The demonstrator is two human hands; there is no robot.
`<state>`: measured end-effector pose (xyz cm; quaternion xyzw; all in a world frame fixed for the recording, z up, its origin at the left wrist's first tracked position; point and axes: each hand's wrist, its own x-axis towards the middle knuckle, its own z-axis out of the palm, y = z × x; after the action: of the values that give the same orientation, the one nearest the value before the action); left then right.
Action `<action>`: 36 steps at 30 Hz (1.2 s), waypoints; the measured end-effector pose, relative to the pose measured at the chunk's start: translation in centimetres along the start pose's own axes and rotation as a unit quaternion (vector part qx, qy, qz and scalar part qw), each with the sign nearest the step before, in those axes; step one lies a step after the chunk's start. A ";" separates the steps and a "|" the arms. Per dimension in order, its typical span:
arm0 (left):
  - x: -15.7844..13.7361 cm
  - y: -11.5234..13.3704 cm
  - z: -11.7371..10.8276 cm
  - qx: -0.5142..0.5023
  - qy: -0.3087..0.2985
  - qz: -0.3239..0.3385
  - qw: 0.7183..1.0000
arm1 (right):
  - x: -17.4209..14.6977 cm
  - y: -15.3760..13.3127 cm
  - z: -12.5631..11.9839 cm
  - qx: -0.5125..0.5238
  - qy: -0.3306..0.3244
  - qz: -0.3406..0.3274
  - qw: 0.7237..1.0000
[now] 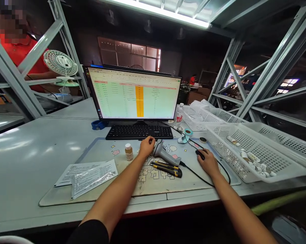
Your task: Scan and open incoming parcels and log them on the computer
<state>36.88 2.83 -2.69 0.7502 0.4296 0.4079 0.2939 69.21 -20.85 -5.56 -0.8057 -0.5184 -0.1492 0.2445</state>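
Note:
My right hand (209, 163) lies over a black computer mouse (200, 155), with its fingers curved around it. My left hand (147, 147) rests on the desk mat with curled fingers, just left of the head of a grey barcode scanner (165, 154). Whatever those left fingers hold, if anything, is hidden. A small amber bottle with a white cap (128, 152) stands upright to the left of that hand. Two black-and-yellow utility knives (166, 168) lie below the scanner. The black keyboard (140, 131) sits beyond my left hand, under a monitor (132, 93) showing a spreadsheet.
Printed plastic packets (94, 176) lie on the mat's left. White perforated baskets (290, 171) line the right side, one holding several small bottles. A blue tape roll (98, 125), a clear bottle (179, 113) and a fan (60, 62) stand farther back. A person in red is at left.

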 end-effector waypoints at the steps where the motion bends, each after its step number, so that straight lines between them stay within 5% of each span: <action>1: 0.0 -0.1 0.1 0.001 -0.009 0.000 1.000 | 0.0 0.0 -0.1 0.001 -0.001 0.002 1.000; 36: 0.2 -0.2 0.1 0.033 -0.072 0.034 0.996 | 0.0 -0.1 -0.4 0.013 -0.005 0.003 1.000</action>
<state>36.98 3.14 -2.86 0.8008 0.3951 0.3484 0.2850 69.18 -21.02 -5.17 -0.8048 -0.5191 -0.1373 0.2529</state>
